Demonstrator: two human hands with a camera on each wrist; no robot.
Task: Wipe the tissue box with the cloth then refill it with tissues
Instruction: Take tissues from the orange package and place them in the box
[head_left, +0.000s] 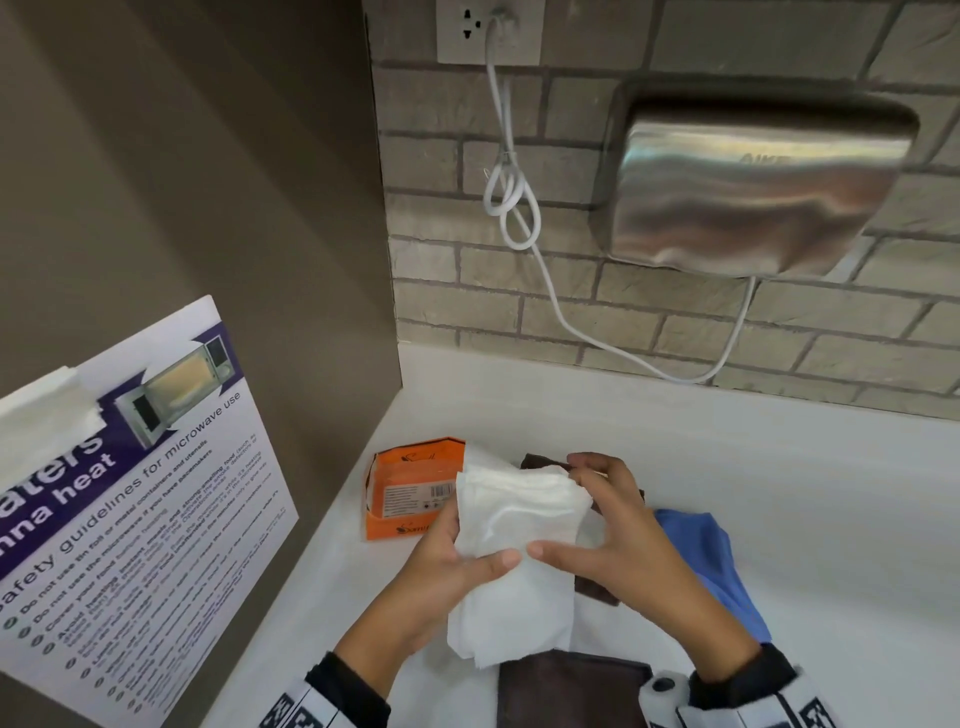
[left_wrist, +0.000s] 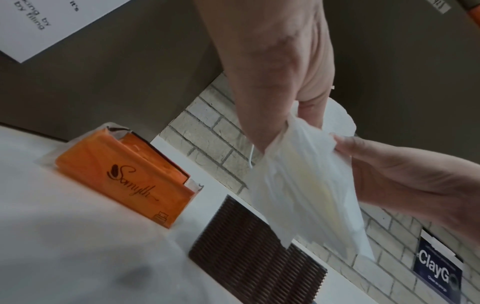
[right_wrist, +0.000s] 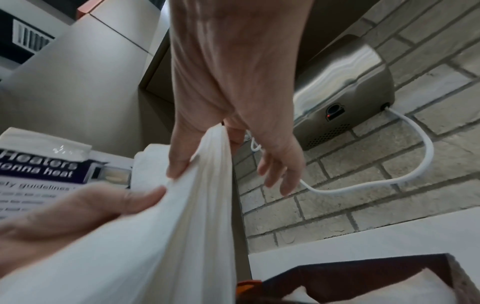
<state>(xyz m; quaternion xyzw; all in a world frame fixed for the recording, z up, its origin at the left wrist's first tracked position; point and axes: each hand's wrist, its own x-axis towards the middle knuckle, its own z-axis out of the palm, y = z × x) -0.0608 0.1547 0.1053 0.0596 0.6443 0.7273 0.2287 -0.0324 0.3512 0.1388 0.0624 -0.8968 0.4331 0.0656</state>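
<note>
Holding tissue stack (head_left: 511, 525) above counter (head_left: 779, 493), left hand (head_left: 441, 561) and right hand (head_left: 613, 540) both pinching it, likely squaring edges to fit orange tissue box (head_left: 410, 486) lying nearby.

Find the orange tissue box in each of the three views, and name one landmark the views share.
Head view: orange tissue box on the white counter, left of the hands.
Left wrist view: lower left, on the counter.
Right wrist view: only an orange sliver at the bottom edge, probably the box.
Shared landmark: the brick wall.
</note>
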